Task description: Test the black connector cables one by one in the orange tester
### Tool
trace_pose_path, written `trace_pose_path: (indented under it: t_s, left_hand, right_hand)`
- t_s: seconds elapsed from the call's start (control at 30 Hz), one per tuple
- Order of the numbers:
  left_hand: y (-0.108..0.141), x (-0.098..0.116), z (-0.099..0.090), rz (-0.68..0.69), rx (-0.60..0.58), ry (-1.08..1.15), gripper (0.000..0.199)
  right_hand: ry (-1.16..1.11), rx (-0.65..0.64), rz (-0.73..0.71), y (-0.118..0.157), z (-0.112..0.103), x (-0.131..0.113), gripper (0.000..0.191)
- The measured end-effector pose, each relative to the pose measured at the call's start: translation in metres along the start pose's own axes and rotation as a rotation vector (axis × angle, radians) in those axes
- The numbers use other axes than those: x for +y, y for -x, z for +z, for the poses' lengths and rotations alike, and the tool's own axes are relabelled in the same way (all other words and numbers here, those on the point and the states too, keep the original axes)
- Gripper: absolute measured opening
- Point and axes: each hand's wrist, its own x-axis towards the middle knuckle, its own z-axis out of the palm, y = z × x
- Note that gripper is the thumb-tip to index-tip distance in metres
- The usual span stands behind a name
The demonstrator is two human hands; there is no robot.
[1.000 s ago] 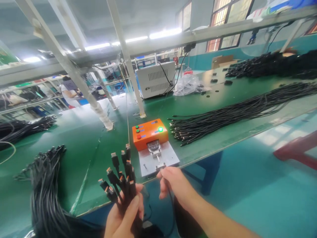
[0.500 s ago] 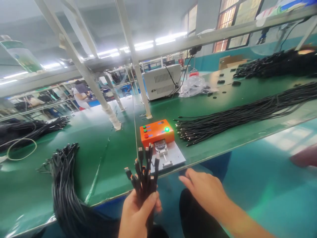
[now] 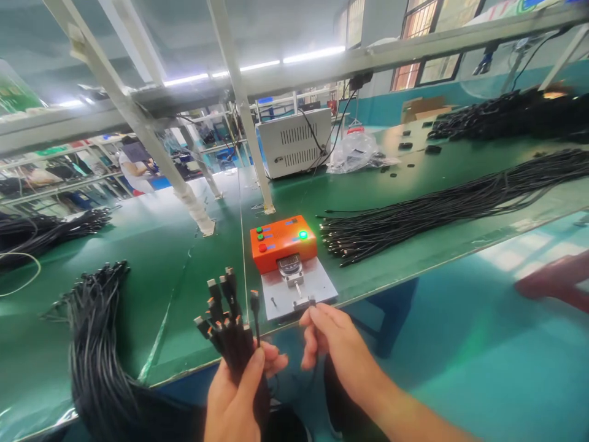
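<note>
My left hand (image 3: 243, 387) is closed around a bundle of black USB cables (image 3: 225, 316), their connector ends fanned upward, several with orange inserts. One cable (image 3: 255, 307) stands apart on the bundle's right. With thumb and forefinger, my right hand (image 3: 334, 337) pinches a black cable connector (image 3: 311, 301) at the front clamp block of a metal test fixture (image 3: 299, 288). Whether the plug is inside the block cannot be made out. Behind the fixture sits an orange box (image 3: 283, 239) with green and red buttons and a lit green lamp.
More black cables (image 3: 96, 331) hang over the table edge at left; a long bundle (image 3: 414, 224) lies at right. A grey metal case (image 3: 297, 144) and clear plastic bag (image 3: 356, 153) stand behind. White posts (image 3: 248, 116) rise from the green table (image 3: 221, 245). A person (image 3: 133, 166) is far back.
My right hand has moved up and left to the fixture, now with a cable connector in its fingers. My left hand has shifted left with its bundle, uncovering the metal plate.
</note>
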Motion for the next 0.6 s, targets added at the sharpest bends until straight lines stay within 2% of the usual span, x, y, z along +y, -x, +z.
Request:
trace_pose_path:
  t_s: [0.1, 0.17, 0.37, 0.6]
  left_hand:
    - [0.005, 0.012, 0.003, 0.002, 0.016, -0.005, 0.029]
    - [0.006, 0.015, 0.007, 0.037, 0.012, 0.011, 0.028]
    - [0.002, 0.008, 0.015, 0.136, 0.051, 0.011, 0.032]
    - [0.005, 0.013, 0.017, 0.072, 0.041, -0.008, 0.027]
  right_hand:
    - [-0.012, -0.121, 0.151, -0.008, -0.011, 0.008, 0.026]
    - [-0.019, -0.142, 0.186, -0.012, -0.014, 0.011, 0.025]
    - [0.007, -0.123, 0.171, -0.017, -0.013, 0.008, 0.025]
    - [0.008, -0.100, 0.177, -0.017, -0.014, 0.010, 0.023]
